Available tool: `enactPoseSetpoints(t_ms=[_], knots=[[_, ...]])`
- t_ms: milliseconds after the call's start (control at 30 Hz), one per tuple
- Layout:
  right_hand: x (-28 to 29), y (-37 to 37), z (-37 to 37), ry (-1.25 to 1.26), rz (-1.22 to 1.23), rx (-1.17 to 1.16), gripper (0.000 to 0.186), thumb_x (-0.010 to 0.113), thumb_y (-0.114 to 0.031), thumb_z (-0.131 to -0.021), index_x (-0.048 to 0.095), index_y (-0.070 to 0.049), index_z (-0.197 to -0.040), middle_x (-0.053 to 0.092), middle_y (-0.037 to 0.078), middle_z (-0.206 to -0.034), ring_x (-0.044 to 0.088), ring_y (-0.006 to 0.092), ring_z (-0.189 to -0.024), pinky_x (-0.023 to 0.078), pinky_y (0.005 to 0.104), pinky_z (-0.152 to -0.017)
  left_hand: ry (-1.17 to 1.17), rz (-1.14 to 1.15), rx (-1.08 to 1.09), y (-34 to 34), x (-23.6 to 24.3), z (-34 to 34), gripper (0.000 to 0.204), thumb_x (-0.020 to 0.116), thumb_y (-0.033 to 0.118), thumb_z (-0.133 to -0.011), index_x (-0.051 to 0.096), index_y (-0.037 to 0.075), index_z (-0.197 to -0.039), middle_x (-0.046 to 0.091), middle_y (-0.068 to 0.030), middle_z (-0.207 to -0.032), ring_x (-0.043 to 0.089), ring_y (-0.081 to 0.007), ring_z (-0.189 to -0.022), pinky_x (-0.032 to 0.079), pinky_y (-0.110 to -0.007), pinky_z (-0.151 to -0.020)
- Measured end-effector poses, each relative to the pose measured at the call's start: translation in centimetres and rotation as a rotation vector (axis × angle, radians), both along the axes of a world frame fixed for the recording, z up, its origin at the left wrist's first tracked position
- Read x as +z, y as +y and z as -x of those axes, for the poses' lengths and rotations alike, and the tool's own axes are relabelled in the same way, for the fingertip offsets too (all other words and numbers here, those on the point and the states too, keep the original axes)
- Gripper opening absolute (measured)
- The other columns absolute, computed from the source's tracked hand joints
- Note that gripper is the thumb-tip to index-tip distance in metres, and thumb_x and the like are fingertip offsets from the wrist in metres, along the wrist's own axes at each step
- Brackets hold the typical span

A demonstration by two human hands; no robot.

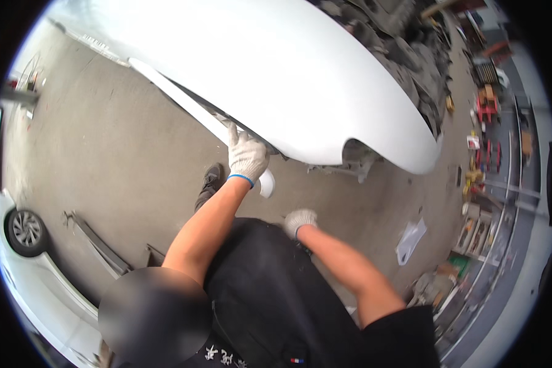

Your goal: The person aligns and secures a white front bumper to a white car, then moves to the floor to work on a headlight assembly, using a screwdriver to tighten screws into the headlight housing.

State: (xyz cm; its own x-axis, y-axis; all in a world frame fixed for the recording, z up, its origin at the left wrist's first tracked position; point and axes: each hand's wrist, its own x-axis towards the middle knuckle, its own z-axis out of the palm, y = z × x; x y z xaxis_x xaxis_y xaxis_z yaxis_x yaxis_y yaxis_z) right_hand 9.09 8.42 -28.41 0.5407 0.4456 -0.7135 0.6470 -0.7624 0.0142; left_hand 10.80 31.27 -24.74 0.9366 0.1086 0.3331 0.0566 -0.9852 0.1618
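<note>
A long white trim strip (187,104) runs along the lower edge of a white car body panel (276,73), with a dark gap between them. My left hand (248,156), in a pale knitted glove with a blue cuff, is closed around the strip near its curved lower end (267,183). The index finger stretches up along the strip, and the hand hides part of the panel's edge. Low beside my dark-clothed lap is my right hand (300,222), gloved too, apart from the panel. It is blurred and its fingers are turned out of sight.
Dark, cluttered parts (392,55) show behind the panel. A second pale car (43,288) stands at the lower left, beside a long dark bar (98,242) on the concrete floor (135,165). A white sheet (410,241) lies on the right, before shelves (478,233) of parts.
</note>
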Motion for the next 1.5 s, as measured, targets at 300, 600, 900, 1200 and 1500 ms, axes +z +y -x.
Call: enactPoseSetpoints(t_ms=[300,600,900,1200,1500], knots=[[8.9,-4.4,0.4,-0.019,-0.023,-0.186,0.030,0.049,-0.016,-0.095,0.064,0.001,-0.114,0.074,0.022,-0.094,0.074,0.0377,-0.088,0.059,0.0530,-0.076,0.401,0.149,-0.081,-0.5,6.0,-1.1,0.019,0.064,0.025,-0.085,0.080,0.015,-0.090,0.076,-0.0060,-0.098,0.061,-0.0317,-0.115,0.014,-0.064,-0.122],[9.9,-7.2,3.9,-0.227,-0.703,-0.529,0.028,0.056,-0.024,-0.092,0.061,-0.004,-0.111,0.070,0.024,-0.088,0.068,0.0425,-0.079,0.055,0.0503,-0.073,-0.061,0.506,-0.468,-1.2,9.9,3.9,0.008,0.075,0.018,-0.082,0.075,0.011,-0.085,0.072,-0.0033,-0.095,0.062,-0.0295,-0.106,0.043,-0.051,-0.099],[18.5,-2.3,6.5,-0.047,-1.260,-1.110,0.035,0.068,-0.023,-0.091,0.063,-0.005,-0.120,0.068,0.018,-0.084,0.067,0.0237,-0.074,0.054,0.0372,-0.069,0.043,0.262,-0.856,-7.2,14.3,5.2,0.018,0.073,0.019,-0.072,0.072,0.011,-0.088,0.071,-0.0050,-0.094,0.064,-0.0292,-0.098,0.046,-0.051,-0.100],[17.6,-10.4,13.8,-0.322,-1.165,-1.387,0.027,0.065,-0.027,-0.088,0.061,-0.003,-0.100,0.070,0.022,-0.085,0.069,0.0399,-0.083,0.054,0.0486,-0.075,0.412,0.159,-1.354,-15.3,12.5,5.8,0.032,0.065,0.011,-0.083,0.066,0.002,-0.113,0.066,-0.0203,-0.120,0.059,-0.0440,-0.113,0.046,-0.052,-0.098],[6.1,-14.3,31.1,-0.938,-0.964,-2.221,0.032,0.060,-0.032,-0.090,0.063,-0.003,-0.102,0.070,0.025,-0.092,0.067,0.0435,-0.092,0.050,0.0533,-0.083,1.042,-0.110,-1.509,-22.5,7.8,3.4,0.045,0.059,0.026,-0.089,0.067,0.003,-0.127,0.071,-0.0195,-0.120,0.067,-0.0360,-0.116,0.051,-0.043,-0.099]])
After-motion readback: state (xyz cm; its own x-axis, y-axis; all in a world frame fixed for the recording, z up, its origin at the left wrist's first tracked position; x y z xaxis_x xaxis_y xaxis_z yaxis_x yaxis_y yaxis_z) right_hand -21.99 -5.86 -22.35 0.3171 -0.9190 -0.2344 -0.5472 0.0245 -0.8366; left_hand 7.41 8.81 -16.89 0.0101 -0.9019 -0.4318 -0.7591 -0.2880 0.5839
